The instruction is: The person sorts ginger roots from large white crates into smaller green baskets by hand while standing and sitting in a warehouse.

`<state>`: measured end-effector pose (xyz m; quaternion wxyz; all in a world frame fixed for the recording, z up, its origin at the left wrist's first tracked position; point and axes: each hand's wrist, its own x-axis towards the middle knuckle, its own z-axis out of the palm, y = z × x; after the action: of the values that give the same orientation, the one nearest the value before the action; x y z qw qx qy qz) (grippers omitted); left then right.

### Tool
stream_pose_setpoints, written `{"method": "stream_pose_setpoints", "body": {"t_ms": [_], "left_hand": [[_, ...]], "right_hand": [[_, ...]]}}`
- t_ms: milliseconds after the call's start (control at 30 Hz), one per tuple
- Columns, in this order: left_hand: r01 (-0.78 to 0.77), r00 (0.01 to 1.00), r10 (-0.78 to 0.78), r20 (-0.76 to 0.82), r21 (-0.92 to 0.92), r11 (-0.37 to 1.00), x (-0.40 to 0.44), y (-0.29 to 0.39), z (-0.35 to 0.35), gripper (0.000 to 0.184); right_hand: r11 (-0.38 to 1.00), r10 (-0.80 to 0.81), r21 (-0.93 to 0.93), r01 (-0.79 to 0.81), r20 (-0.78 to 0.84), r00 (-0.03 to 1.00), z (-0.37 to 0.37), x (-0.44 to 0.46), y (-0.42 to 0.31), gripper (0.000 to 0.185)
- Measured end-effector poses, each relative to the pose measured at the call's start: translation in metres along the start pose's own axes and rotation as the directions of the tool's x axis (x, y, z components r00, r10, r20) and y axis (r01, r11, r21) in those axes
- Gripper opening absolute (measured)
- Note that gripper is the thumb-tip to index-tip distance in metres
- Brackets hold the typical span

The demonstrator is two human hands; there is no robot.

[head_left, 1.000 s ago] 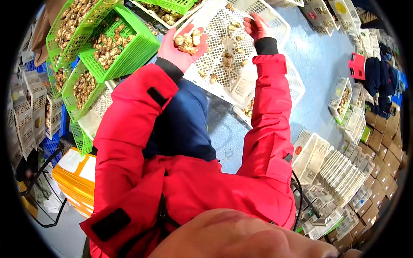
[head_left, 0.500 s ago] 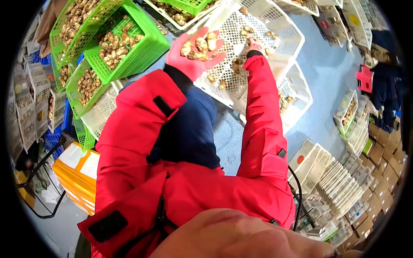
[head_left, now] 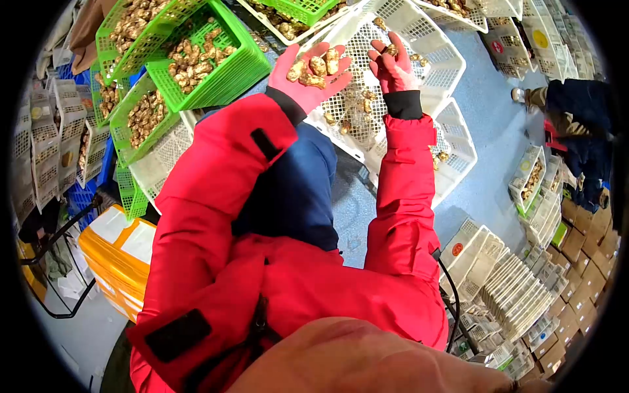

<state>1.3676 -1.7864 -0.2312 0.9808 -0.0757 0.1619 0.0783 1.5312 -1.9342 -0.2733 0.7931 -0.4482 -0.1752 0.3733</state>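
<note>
My left hand (head_left: 308,82), palm up, cradles several brown and cream mushroom-like pieces (head_left: 317,65) beside the white perforated basket (head_left: 444,65). Over that basket, my right hand (head_left: 394,69) has its fingers curled round one small brown piece (head_left: 391,50). More pieces (head_left: 368,101) lie scattered on the basket's mesh bottom, some beneath my hands. A second white basket (head_left: 458,141), with a few pieces in it, is partly hidden by my right sleeve.
Stacked green baskets (head_left: 229,85) of similar pieces stand at the upper left. A yellow-wrapped box (head_left: 118,262) is at the lower left. White crates (head_left: 517,288) and brown cartons (head_left: 583,255) line the right. A person in dark clothing (head_left: 576,105) is at the right edge.
My right hand reached down into the white basket and has come up with a small piece. My left hand still holds its pieces, now more spread out. A person's leg has appeared at the right.
</note>
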Motion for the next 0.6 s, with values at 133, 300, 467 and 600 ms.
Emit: {"method": "stream_pose_setpoints", "body": {"t_ms": [133,300,467,600], "left_hand": [[-0.007,1.0,0.008,0.022,-0.047,0.999,-0.006,0.005,-0.005,0.04],[0.009,1.0,-0.007,0.023,-0.068,0.998,-0.015,0.009,-0.01,0.039],[-0.107,0.989,0.112,0.093,-0.065,0.992,-0.019,0.01,-0.032,0.043],[0.005,0.994,-0.01,0.112,0.045,0.999,-0.032,0.017,-0.017,0.051]], "right_hand": [[0.993,0.1,-0.07,-0.096,0.048,0.994,0.032,-0.013,-0.025,0.055],[0.969,0.157,-0.19,-0.159,-0.025,0.987,0.065,-0.018,-0.035,0.053],[0.884,0.144,-0.45,-0.125,0.01,0.989,0.114,-0.024,-0.036,0.052],[0.462,-0.073,-0.874,0.149,0.13,0.989,0.145,-0.038,-0.003,0.048]]}}
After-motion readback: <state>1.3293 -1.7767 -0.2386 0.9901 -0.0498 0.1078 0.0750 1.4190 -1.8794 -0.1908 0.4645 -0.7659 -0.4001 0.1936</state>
